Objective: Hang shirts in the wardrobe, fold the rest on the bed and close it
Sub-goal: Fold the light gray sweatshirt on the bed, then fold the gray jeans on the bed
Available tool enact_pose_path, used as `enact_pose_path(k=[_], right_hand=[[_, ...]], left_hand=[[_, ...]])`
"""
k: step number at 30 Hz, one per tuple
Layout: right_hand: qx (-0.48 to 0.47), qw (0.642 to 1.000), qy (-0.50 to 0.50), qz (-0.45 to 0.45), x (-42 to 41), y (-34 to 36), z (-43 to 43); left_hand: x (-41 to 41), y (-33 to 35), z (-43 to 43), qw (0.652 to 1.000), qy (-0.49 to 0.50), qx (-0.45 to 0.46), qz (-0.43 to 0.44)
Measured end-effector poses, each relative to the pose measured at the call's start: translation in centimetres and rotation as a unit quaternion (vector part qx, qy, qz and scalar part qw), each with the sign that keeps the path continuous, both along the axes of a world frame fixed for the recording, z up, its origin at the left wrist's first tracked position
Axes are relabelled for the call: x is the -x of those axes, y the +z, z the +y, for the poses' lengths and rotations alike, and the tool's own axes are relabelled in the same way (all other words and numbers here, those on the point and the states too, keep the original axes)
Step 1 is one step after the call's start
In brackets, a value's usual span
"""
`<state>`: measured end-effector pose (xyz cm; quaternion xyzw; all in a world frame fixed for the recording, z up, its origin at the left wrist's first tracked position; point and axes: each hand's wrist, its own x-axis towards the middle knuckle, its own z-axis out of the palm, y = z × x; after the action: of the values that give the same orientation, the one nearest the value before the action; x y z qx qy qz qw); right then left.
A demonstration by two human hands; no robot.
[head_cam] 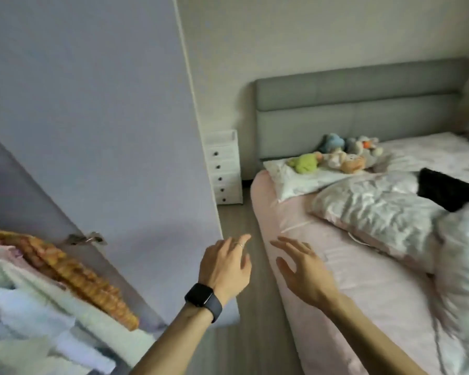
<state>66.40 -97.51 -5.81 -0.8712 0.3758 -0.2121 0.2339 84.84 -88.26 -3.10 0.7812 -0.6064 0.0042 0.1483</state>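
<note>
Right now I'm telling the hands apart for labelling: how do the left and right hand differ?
The left hand wears a ring and a dark watch; the right hand is bare. The left hangs over the floor, the right over the bed's edge. Both are open and empty.

The wardrobe door [98,125] has a smooth, matt lilac-grey face, and its handle [86,238] looks like brushed metal. The bed [363,293] wears a smooth pink cloth sheet; the crumpled pillow [371,209] beside it has a slight sheen. The headboard [358,104] is padded grey fabric, matt. The soft toys [339,158] are plush. The floor [244,334] looks like pale wood-grain boards. The drawer unit [224,169] is white and smooth with 5 dark knobs. The watch [203,300] has a glossy black face and a matt strap.
</note>
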Motion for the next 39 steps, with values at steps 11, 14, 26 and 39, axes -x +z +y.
enact_pose_path(k=[11, 14, 26, 39], right_hand=[[-0.069, 0.934, -0.342, 0.080, 34.7, -3.5, -1.7], [-0.064, 0.912, -0.399, 0.075, 41.7, -2.9, -2.4], [-0.035, 0.863, -0.503, 0.034, 53.0, -1.6, -11.8], [-0.185, 0.756, -0.624, 0.064, 61.9, -18.7, -28.0]], left_hand=[[29.2, -5.0, -17.6, 0.958, -0.263, -0.109, 0.011], [36.9, -4.9, -20.9, 0.945, -0.311, -0.106, 0.005], [49.6, -3.5, -36.0, 0.919, -0.380, -0.097, -0.041], [59.2, -18.6, -55.0, 0.856, -0.479, -0.177, -0.076]])
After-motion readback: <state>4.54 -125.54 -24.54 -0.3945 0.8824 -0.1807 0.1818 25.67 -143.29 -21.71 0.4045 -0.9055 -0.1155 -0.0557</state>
